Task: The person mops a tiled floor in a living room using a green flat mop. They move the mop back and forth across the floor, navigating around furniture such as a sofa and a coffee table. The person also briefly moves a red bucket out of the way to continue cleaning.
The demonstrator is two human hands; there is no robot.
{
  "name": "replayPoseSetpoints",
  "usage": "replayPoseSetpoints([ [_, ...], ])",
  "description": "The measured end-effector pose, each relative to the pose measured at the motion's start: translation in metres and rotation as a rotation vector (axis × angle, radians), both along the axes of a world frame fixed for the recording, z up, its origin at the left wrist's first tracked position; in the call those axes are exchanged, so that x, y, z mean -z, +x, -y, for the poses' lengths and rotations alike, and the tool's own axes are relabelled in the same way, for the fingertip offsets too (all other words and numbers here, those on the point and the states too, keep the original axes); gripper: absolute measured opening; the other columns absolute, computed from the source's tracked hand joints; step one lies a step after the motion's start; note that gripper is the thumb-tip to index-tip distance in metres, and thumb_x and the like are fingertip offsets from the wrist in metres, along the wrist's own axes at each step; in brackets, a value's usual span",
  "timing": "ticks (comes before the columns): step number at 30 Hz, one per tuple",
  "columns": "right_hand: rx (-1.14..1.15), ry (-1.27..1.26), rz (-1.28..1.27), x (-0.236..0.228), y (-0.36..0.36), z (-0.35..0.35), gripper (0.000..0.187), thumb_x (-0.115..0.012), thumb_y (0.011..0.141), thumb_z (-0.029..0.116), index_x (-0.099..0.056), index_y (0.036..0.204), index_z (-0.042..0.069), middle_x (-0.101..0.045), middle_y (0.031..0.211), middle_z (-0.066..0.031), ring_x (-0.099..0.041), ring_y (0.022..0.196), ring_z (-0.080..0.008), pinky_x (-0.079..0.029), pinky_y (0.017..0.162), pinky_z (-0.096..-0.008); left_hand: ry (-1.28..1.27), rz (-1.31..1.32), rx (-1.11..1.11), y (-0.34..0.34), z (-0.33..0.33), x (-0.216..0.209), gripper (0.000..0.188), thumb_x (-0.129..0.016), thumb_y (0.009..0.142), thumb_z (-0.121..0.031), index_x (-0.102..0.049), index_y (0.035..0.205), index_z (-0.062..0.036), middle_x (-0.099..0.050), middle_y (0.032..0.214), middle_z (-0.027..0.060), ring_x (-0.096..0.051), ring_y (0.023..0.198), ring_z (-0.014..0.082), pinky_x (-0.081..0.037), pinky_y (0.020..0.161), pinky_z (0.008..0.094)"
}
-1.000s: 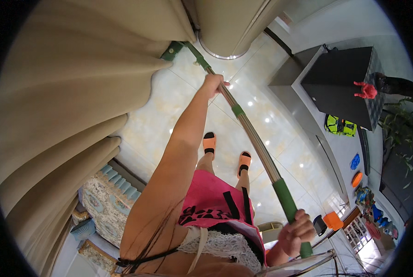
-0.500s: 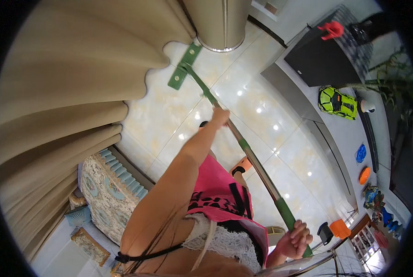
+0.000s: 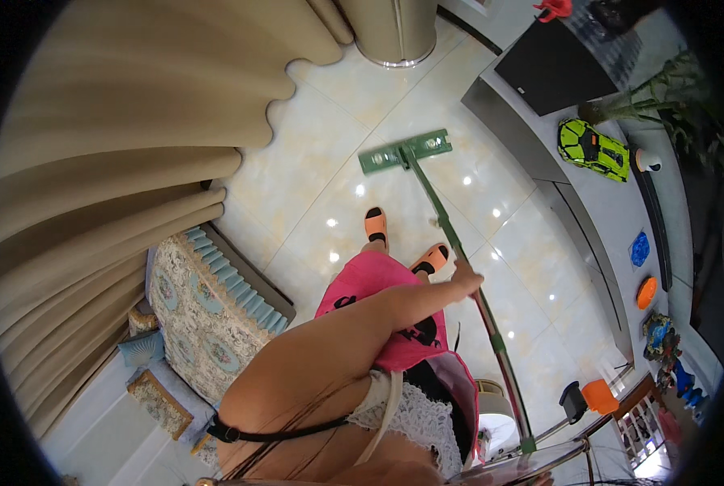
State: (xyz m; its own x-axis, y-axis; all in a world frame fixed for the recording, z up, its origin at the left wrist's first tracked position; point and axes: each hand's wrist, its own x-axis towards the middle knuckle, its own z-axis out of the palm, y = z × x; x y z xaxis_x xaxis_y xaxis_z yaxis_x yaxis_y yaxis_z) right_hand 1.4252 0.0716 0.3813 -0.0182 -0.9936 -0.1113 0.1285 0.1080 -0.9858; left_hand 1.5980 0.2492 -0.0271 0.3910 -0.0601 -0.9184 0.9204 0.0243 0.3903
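Note:
My left hand (image 3: 463, 282) is closed round the pole (image 3: 496, 336) of a flat mop, about midway along it. The pole is green and shiny metal, slanting from the lower right up to a green rectangular mop head (image 3: 406, 152). That head lies on the glossy pale tiled floor (image 3: 338, 121), ahead of my feet in orange slippers (image 3: 375, 226). The pole's green end (image 3: 527, 445) shows near the bottom edge. I cannot make out my right hand in the view.
Long beige curtains (image 3: 151, 89) hang on the left, above a patterned sofa (image 3: 192, 300). A beige rounded column (image 3: 390, 32) stands ahead. Along the right runs a long low cabinet (image 3: 577, 202) holding a green toy car (image 3: 593, 150), a blue item (image 3: 640, 249) and an orange item (image 3: 645, 292).
The mop head has swung right and nearer, away from the curtain and column, and turned crosswise. My left hand has moved right and nearer with the pole. My right hand has left the view.

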Motion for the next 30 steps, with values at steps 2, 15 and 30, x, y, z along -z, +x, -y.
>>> replayPoseSetpoints([
  [2,-0.582,0.145,0.255,0.015,0.018,-0.020,0.016,-0.048,0.076,0.012,-0.044,0.061,0.010,-0.042,0.057,-0.0051,-0.042,0.056,-0.0172,-0.036,0.056,-0.0376,0.033,0.040,-0.011,0.027,-0.033,0.033,0.090,-0.053,0.070,-0.012,0.014,0.124,0.0140,-0.054,0.089,0.0256,-0.059,0.070,0.0340,-0.051,0.047,0.0382],
  [15,-1.346,0.355,0.146,0.111,0.252,-0.274,0.034,-0.041,0.085,0.008,-0.028,0.054,0.014,-0.025,0.047,0.0006,-0.032,0.051,-0.0118,-0.034,0.071,-0.0313,0.015,0.083,-0.756,0.099,-0.402,0.063,0.045,-0.053,0.075,-0.027,-0.032,0.107,-0.0031,-0.055,0.094,0.0130,-0.054,0.073,0.0233,-0.048,0.062,0.0410],
  [30,-2.272,0.130,0.195,0.073,0.330,-0.302,0.033,-0.059,0.060,0.007,-0.031,0.042,0.007,-0.038,0.043,-0.0048,-0.039,0.041,-0.0195,-0.033,0.050,-0.0332,-0.152,0.333,-1.164,0.021,-0.406,0.046,0.020,-0.038,0.078,-0.028,-0.035,0.090,-0.0125,-0.061,0.098,0.0111,-0.055,0.061,0.0165,-0.046,0.052,0.0280],
])
